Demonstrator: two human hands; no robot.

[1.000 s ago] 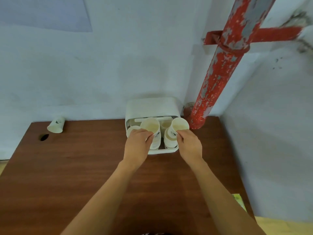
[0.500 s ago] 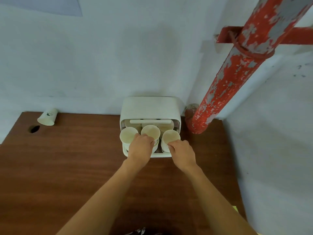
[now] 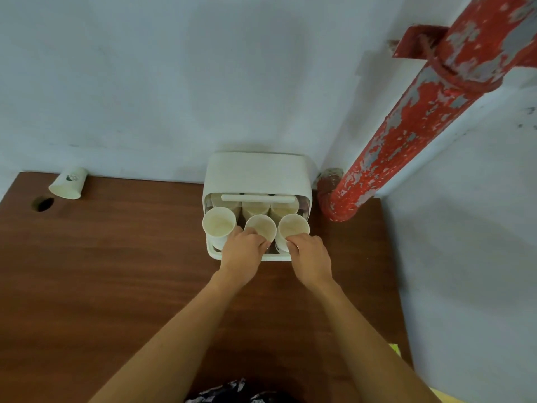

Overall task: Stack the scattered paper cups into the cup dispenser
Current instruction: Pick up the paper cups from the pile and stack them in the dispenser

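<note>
Cups: the middle cup (image 3: 260, 228) and right cup (image 3: 293, 228) stood upright, mouths up, in the dispenser (image 3: 257, 173).
Left hand (image 3: 244, 253): gripped the middle cup.
Right hand (image 3: 311, 257): gripped the right cup.
Around: a lone cup (image 3: 69, 182) lay far left of the hands; a red pipe (image 3: 406, 123) stood to their right.

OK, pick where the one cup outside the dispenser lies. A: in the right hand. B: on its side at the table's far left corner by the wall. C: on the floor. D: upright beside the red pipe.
B: the stray cup lies tipped over near the hole at the table's far left corner.
</note>
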